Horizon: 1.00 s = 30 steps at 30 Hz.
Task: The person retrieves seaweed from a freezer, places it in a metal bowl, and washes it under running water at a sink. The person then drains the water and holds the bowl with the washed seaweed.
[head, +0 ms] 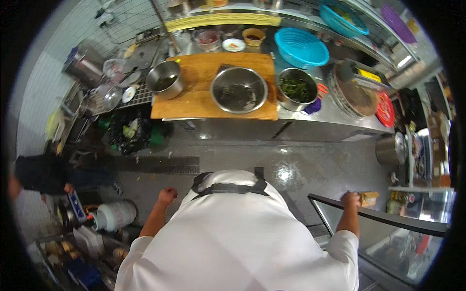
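My right hand is on the dark frame of a glass door, at the lower right; its fingers are partly hidden. A small brown package shows just beside this hand, and I cannot tell whether they touch. My left hand hangs at my left side over the floor, fingers curled, with nothing visible in it. Before me a steel bowl with dark wet contents stands on a wooden board. A steel pot stands at the board's left, and a pot of green leaves just right of it.
Orange-handled scissors, a blue basket and a red lid lie on the steel counter. A black-lined bin stands at the left. Below it are another person and a gas cylinder. The tiled floor looks wet.
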Each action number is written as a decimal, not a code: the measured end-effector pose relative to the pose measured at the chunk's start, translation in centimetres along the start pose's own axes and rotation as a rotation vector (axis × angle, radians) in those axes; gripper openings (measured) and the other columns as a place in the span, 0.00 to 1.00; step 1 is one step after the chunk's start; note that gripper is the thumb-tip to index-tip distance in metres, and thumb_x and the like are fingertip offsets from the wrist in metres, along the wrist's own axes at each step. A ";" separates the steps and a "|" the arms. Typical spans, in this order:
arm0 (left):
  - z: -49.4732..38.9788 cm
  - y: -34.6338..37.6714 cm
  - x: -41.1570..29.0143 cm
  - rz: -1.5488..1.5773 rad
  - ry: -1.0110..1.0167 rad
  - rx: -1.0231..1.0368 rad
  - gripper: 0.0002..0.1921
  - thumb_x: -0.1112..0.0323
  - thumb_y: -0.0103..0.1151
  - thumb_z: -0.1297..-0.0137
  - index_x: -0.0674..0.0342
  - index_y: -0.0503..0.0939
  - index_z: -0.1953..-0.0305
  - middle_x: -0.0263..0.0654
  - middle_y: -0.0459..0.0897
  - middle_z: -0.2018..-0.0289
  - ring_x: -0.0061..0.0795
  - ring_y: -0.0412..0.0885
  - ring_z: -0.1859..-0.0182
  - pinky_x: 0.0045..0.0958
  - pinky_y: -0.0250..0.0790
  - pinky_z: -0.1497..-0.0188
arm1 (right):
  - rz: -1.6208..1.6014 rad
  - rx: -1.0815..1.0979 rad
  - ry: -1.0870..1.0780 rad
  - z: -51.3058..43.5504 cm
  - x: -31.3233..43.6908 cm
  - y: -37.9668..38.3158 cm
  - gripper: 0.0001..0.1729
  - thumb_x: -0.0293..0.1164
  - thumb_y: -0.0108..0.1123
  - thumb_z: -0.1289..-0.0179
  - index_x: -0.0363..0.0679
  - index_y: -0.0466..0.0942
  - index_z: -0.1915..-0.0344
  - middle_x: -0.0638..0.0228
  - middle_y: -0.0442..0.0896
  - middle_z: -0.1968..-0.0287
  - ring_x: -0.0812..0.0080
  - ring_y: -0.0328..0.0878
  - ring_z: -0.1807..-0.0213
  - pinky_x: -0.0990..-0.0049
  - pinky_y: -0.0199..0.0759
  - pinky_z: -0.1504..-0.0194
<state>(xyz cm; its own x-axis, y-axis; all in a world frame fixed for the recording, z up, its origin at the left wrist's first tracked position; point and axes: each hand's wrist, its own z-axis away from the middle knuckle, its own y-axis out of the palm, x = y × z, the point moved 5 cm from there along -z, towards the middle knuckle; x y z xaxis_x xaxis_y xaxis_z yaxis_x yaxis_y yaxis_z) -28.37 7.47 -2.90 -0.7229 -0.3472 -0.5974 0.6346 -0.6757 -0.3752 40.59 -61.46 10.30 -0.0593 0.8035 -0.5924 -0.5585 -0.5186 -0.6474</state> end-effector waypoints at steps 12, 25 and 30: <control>-6.9 -2.2 -8.0 -0.368 0.052 0.142 0.09 0.65 0.61 0.34 0.64 0.85 0.67 0.38 0.87 0.71 0.28 0.84 0.69 0.31 0.77 0.64 | -0.578 0.263 -0.726 19.8 17.2 21.1 0.29 0.48 0.62 0.34 0.39 0.78 0.41 0.45 0.83 0.44 0.43 0.80 0.42 0.51 0.74 0.40; -13.2 0.2 -11.3 -0.147 0.129 0.209 0.15 0.58 0.58 0.29 0.64 0.83 0.66 0.37 0.86 0.72 0.27 0.81 0.69 0.31 0.72 0.66 | -0.579 0.158 -0.708 21.7 18.0 14.6 0.21 0.47 0.62 0.36 0.40 0.85 0.58 0.47 0.87 0.52 0.43 0.83 0.48 0.52 0.78 0.48; -8.2 1.0 -9.1 -0.123 -0.025 0.031 0.13 0.61 0.59 0.28 0.66 0.84 0.63 0.39 0.86 0.70 0.30 0.84 0.67 0.31 0.74 0.66 | -0.835 0.072 -0.752 13.7 27.3 -1.8 0.28 0.43 0.63 0.32 0.39 0.75 0.38 0.50 0.88 0.55 0.49 0.85 0.50 0.55 0.77 0.47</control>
<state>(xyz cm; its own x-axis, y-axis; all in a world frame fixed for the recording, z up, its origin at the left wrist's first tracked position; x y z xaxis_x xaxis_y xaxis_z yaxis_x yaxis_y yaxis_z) -18.96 15.26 -3.66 -0.8013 -0.2762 -0.5307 0.5325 -0.7335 -0.4223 28.68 -34.64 1.86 -0.1146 0.8757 0.4691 -0.7017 0.2629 -0.6622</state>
